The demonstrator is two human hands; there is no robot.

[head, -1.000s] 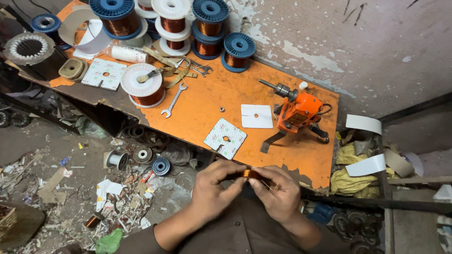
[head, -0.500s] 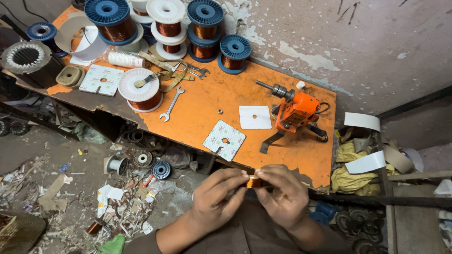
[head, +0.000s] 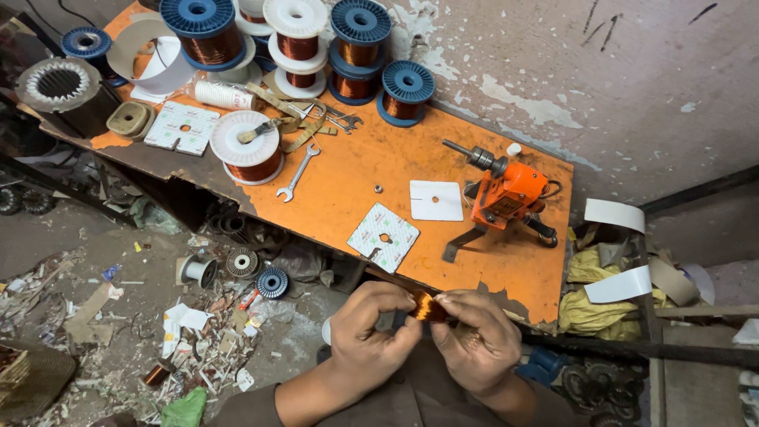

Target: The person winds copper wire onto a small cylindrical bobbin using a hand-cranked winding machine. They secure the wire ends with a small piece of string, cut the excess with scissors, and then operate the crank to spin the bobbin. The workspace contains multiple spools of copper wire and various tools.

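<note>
While your left hand (head: 368,336) and right hand (head: 474,340) meet at the near edge of the orange surface (head: 348,186), both pinch a small copper coil (head: 428,307) between their fingertips. Just beyond them lies a white square (head: 383,236); farther right, an orange winder (head: 506,194).

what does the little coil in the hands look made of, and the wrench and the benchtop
Coil, pinched between left hand and right hand: likely enamelled copper wire, judging by its glossy orange-brown sheen.
Wrench: bare steel, by its dull silver-grey shine.
Benchtop: orange-painted board, maybe wood; the paint is chipped dark along the front edge.
</note>
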